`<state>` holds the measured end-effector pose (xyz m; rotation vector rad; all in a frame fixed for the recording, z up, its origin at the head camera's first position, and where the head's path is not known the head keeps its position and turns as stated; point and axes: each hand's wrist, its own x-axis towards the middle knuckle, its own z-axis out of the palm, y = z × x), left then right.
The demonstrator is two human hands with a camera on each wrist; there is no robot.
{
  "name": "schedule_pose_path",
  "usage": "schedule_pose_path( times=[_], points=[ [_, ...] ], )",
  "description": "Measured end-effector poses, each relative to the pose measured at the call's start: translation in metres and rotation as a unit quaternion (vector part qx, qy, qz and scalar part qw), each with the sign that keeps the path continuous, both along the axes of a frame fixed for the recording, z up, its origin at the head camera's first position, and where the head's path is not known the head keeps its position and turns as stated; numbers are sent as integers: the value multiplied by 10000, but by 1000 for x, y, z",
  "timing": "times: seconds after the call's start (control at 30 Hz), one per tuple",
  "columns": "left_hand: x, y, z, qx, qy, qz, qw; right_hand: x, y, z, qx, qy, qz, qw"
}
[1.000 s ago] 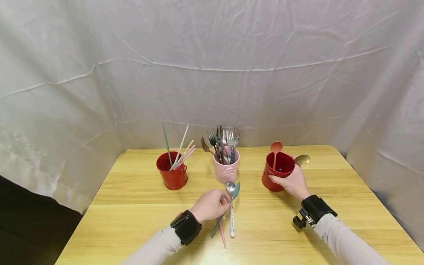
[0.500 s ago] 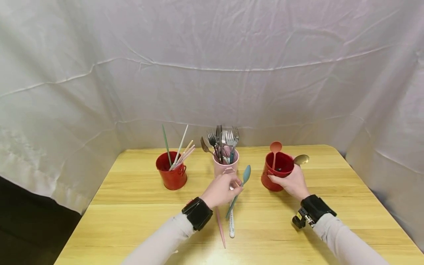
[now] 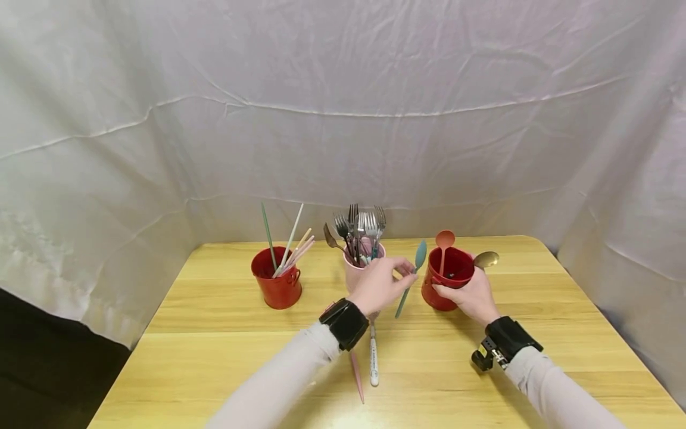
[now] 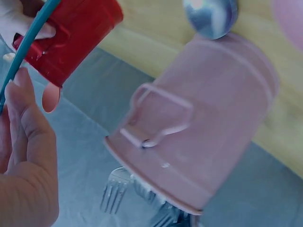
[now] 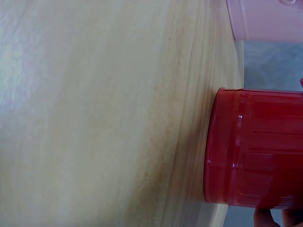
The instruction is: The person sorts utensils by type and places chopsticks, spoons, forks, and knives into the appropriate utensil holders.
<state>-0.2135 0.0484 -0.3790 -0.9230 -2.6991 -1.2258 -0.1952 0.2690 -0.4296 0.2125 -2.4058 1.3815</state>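
Note:
In the head view my left hand [image 3: 382, 285] pinches a teal spoon [image 3: 420, 255] by its handle, bowl upward, just left of the right red bucket [image 3: 440, 293]. The left wrist view also shows the teal handle [image 4: 29, 40] at my fingertips. My right hand [image 3: 474, 296] grips that red bucket near its rim; in the right wrist view only fingertips show under the bucket [image 5: 255, 146]. An orange-red spoon [image 3: 445, 239] and a gold spoon [image 3: 486, 260] stick out of it. Behind my left hand stands a pink bucket [image 3: 354, 275] holding several forks [image 3: 370, 223].
A second red bucket [image 3: 278, 291] at the left holds several chopsticks [image 3: 292, 238]. On the table [image 3: 214, 357] in front lie a spoon with a white patterned handle [image 3: 374, 360] and a pink pointed stick [image 3: 356, 376]. A pale cloth [image 3: 343, 149] hangs behind.
My left hand has lifted the teal spoon off the table and carried it up and right, toward the right red bucket. My right hand has stayed on that bucket.

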Motion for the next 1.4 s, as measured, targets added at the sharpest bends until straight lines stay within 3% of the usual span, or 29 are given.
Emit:
schedule_pose_path(
  times=[0.37,0.57,0.87,1.0,1.13,1.27,1.4],
  points=[
    [-20,39,20,644,541,322,9959,0,0,0,-32,29,79,10000],
    [-25,52,31,948,844,495,9907,-3,2,-5,-18,99,6,9999],
    [-29,69,26,1284,972,448,9859,-17,15,-34,216,13,-118,9997],
    [-30,75,22,1169,870,429,9884,-17,15,-34,171,46,-82,9998],
    [-31,80,18,818,703,435,9932,-8,8,-17,176,96,-26,9998],
    [-30,82,13,208,781,557,9952,1,1,-2,237,87,-15,9997],
    [-30,81,5,-453,1005,650,9918,1,1,0,212,36,-18,9998]
  ],
)
